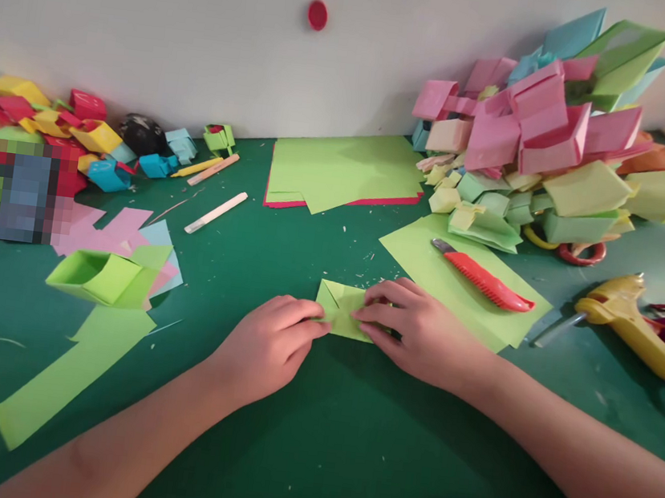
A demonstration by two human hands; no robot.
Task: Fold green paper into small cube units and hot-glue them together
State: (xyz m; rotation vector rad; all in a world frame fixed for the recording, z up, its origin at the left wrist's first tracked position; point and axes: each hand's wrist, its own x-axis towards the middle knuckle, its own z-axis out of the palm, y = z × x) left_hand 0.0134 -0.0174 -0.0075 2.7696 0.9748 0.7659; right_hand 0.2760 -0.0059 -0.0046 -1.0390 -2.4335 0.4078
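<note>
A small folded piece of light green paper (345, 301) with crease lines lies on the green table in front of me. My left hand (272, 343) grips its left edge, with the fingers pressed together. Over its right part, my right hand (413, 328) is curled, its fingertips pressing on the paper. The right fingers hide part of the folded piece. Just beyond my right hand are larger green sheets (417, 251), with a red cutter (486, 280) lying on them.
Green and red sheets (348, 166) lie by the wall. Folded paper pieces are heaped at right (543, 113) and left (97, 135). A yellow glue gun (633, 318) is at far right. An open green paper box (92, 276) and a green strip (75, 367) lie at left.
</note>
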